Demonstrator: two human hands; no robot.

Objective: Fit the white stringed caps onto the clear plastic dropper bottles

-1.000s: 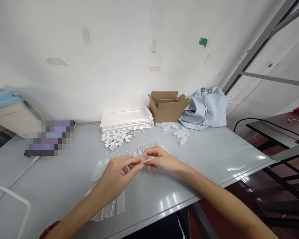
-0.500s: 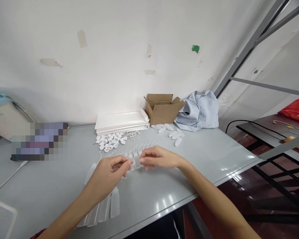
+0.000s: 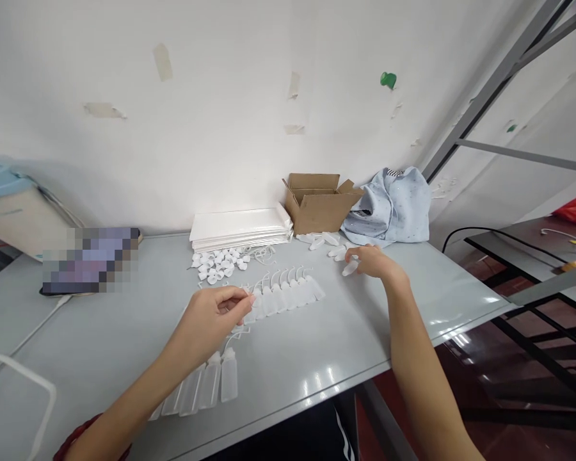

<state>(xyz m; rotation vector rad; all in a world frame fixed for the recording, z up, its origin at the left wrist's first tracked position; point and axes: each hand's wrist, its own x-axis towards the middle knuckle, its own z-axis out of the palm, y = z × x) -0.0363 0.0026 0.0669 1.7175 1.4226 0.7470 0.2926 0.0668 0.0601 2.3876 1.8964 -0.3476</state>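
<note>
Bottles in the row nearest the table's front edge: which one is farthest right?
The right-end bottle: no other bottle in that row lies to its right, while the rest run leftward toward the left forearm.

This looks like a small workshop or packing station: a grey metal-edged table (image 3: 288,352) bears rows of translucent bottles (image 3: 229,378), loose white caps (image 3: 218,264) and an open carton (image 3: 322,211) (cardboard, by the far wall (image 3: 211,128), which is patched with tape).
</note>
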